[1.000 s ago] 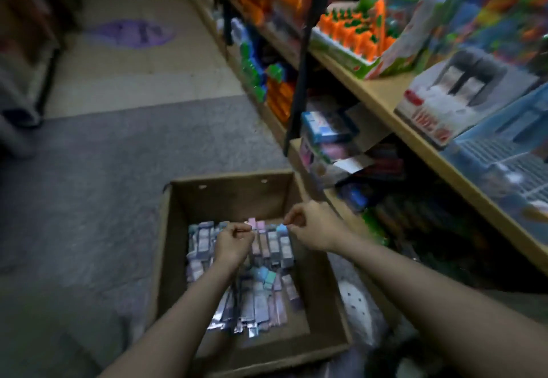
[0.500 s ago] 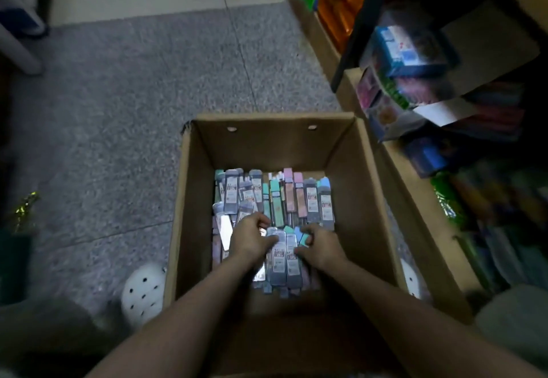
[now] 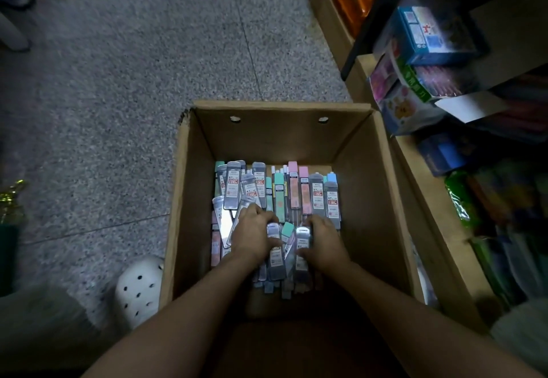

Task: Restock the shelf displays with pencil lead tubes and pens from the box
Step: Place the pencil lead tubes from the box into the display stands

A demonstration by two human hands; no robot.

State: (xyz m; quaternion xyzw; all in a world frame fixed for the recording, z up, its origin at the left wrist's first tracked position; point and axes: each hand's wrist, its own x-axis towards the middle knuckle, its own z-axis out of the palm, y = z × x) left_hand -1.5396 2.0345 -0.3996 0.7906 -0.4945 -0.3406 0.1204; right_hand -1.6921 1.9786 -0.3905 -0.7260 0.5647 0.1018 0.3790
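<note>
Cardboard box (image 3: 370,187) on the floor, left hand (image 3: 255,236) and right hand (image 3: 324,242) gripping pencil lead tubes (image 3: 277,254) near its front wall

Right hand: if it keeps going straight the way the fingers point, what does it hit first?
Probably the upright row of lead tubes just beyond the right hand, whose fingers point toward the box's far wall. Depth is unclear, so it might pass above them and meet that wall.
</note>
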